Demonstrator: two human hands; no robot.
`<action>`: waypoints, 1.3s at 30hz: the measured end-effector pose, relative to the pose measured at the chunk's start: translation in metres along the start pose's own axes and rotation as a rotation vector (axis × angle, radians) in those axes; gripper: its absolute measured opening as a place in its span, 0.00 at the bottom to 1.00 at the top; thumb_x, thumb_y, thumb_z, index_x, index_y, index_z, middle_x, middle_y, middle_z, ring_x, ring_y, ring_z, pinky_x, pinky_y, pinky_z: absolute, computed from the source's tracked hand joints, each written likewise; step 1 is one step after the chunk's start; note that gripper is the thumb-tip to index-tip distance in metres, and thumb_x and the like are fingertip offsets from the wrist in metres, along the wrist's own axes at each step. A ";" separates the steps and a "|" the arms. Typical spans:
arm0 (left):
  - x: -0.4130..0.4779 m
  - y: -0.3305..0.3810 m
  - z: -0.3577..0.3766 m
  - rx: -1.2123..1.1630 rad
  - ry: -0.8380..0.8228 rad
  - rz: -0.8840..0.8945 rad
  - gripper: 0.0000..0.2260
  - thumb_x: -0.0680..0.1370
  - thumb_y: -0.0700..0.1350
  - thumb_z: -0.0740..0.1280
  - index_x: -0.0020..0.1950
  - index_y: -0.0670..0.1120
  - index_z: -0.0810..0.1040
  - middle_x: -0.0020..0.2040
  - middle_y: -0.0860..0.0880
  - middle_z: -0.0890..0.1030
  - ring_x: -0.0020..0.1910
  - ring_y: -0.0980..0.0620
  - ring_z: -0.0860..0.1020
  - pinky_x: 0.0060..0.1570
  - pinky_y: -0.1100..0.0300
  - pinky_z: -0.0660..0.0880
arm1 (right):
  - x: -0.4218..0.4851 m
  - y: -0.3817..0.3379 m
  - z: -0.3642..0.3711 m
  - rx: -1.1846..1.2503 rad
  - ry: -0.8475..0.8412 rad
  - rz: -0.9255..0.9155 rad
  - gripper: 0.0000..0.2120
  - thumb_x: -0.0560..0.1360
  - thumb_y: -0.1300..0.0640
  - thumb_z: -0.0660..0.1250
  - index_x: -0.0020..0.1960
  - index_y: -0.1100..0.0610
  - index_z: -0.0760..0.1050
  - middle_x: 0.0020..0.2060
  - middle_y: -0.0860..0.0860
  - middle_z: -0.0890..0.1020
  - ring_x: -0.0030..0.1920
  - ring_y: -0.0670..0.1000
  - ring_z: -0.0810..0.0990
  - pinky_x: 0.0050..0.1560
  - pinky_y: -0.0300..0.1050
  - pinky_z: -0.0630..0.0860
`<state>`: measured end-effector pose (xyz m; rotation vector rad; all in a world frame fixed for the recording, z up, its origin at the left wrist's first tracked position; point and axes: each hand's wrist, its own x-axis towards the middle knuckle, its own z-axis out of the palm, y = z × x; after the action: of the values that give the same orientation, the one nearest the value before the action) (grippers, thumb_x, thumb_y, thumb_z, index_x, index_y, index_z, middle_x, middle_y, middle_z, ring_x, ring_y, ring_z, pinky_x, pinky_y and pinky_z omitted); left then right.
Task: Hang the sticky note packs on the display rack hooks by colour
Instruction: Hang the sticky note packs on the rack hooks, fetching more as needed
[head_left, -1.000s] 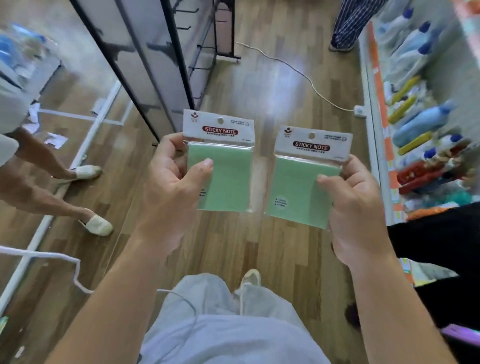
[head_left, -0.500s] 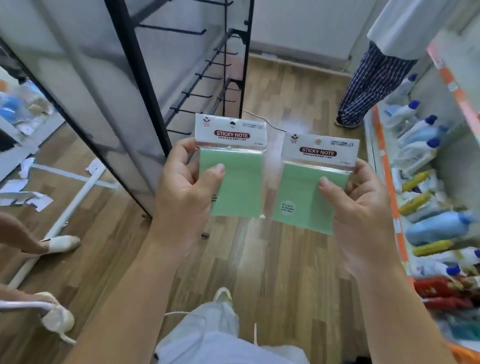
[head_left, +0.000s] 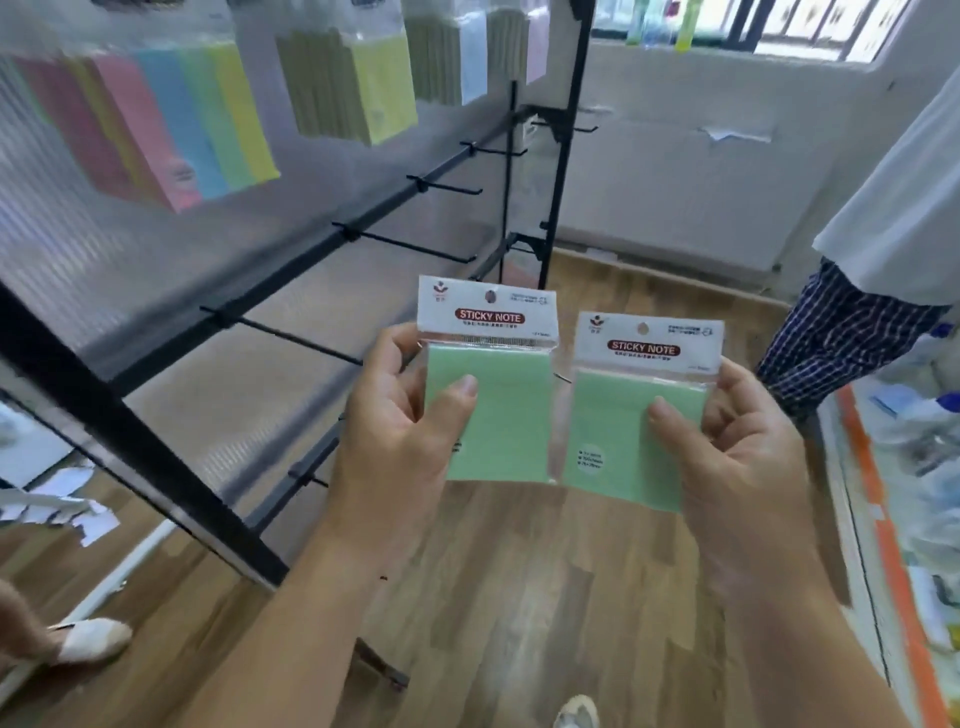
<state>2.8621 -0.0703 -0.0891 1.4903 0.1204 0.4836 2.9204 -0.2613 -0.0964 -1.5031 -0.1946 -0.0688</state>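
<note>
Two green sticky note packs sit side by side at the centre of the frame, both upright, with their white header cards on top. The left hand grips the left green pack, thumb pressed on its front and fingers curled behind its left edge. The right hand grips the right green pack the same way at its right edge, slightly lower. The packs' inner edges lie just beside each other; whether they touch cannot be told.

The display rack fills the left of the frame. Its bare hooks jut rightwards from a slanting black rail, and the tip of one lower hook ends near the left hand's fingers. A multicolour pack and a yellow pack hang at the upper left. Wooden floor lies open between the rack and the orange-edged shelf at the right edge, where a person in checked trousers stands.
</note>
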 end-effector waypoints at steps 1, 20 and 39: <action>0.015 -0.001 0.008 0.009 0.029 0.011 0.12 0.73 0.44 0.65 0.55 0.53 0.72 0.49 0.53 0.85 0.47 0.51 0.84 0.39 0.61 0.80 | 0.023 0.001 -0.003 0.016 -0.032 0.000 0.16 0.76 0.67 0.65 0.61 0.53 0.74 0.45 0.45 0.86 0.43 0.47 0.86 0.36 0.38 0.80; 0.352 -0.077 0.155 0.073 0.228 0.127 0.27 0.72 0.41 0.65 0.69 0.60 0.66 0.53 0.53 0.84 0.51 0.51 0.83 0.44 0.55 0.80 | 0.427 0.065 -0.033 -0.014 -0.282 -0.008 0.23 0.78 0.69 0.63 0.64 0.44 0.71 0.48 0.46 0.86 0.46 0.47 0.85 0.39 0.40 0.80; 0.630 -0.089 0.234 0.312 0.369 0.232 0.13 0.74 0.45 0.68 0.56 0.60 0.81 0.53 0.58 0.84 0.52 0.56 0.83 0.47 0.53 0.81 | 0.740 0.125 0.022 -0.138 -0.596 0.007 0.23 0.76 0.72 0.62 0.65 0.51 0.75 0.53 0.47 0.83 0.42 0.40 0.83 0.36 0.33 0.76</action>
<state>3.5361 -0.0473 -0.0180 1.7142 0.3271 0.9607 3.6660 -0.1756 -0.0916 -1.6293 -0.6731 0.3829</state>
